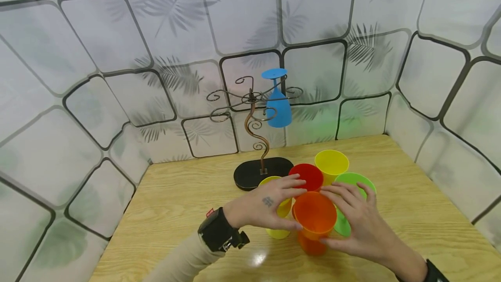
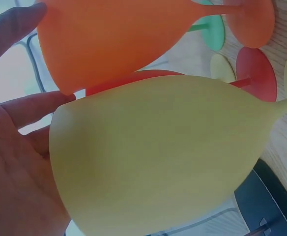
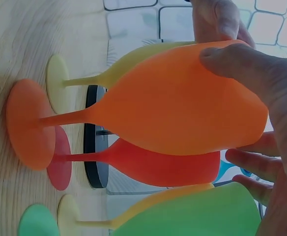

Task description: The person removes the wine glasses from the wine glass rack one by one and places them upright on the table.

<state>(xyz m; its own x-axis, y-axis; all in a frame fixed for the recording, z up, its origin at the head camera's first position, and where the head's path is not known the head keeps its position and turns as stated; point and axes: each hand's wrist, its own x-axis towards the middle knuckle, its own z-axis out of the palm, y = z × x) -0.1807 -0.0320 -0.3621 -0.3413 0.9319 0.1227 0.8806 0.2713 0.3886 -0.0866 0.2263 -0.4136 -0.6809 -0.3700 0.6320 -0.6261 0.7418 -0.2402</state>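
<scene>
An orange goblet (image 1: 315, 214) stands upright between my hands at the front of a cluster of plastic goblets. My left hand (image 1: 266, 201) reaches across a yellow goblet (image 2: 158, 157), with thumb and a fingertip at the orange goblet's rim. From the other side my right hand (image 1: 362, 219) holds the same goblet, its thumb on the near wall and fingers behind the bowl. A red goblet (image 1: 307, 175) sits just behind, partly covered by the left fingers. Beside the right fingers is a green goblet (image 3: 192, 211); another yellow goblet (image 1: 332, 162) stands at the back.
A metal stand with curled arms (image 1: 252, 97) rises from a black oval base (image 1: 244, 175) behind the goblets. From one arm a blue goblet (image 1: 279, 112) hangs upside down. Patterned cloth walls (image 1: 117, 55) surround the wooden table (image 1: 168, 212) at the back and sides.
</scene>
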